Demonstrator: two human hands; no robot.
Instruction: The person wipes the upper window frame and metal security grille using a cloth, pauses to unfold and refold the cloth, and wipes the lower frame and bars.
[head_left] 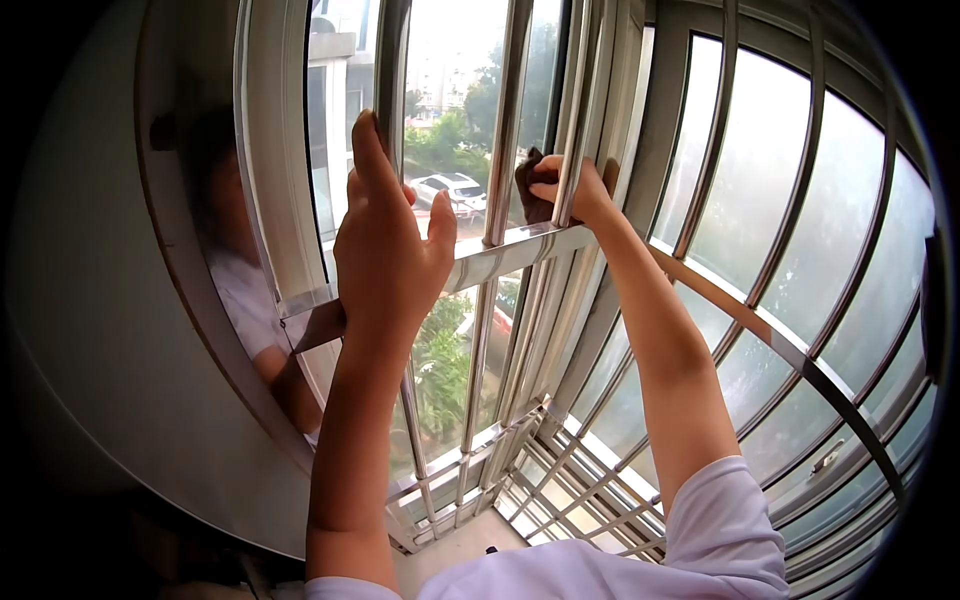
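My right hand (583, 190) reaches between the upright metal bars, its fingers closed on a crumpled dark brown cloth (537, 188). The cloth lies at the right edge of the window pane (450, 110), partly behind a bar. Farther left, my left hand (388, 240) is raised at an upright metal bar (393, 70). Its lower fingers curl around that bar, and a fingertip shows on the bar's right side. The index finger points up along it, while the thumb stands out to the right. Part of the grip is hidden behind the hand.
A flat metal crossbar (515, 250) joins the uprights just below my hands. More barred, frosted panes (770, 150) stand to the right. On the left, a dark glossy panel (225, 270) reflects a person. Outside are a white car (448, 190) and green bushes (445, 370).
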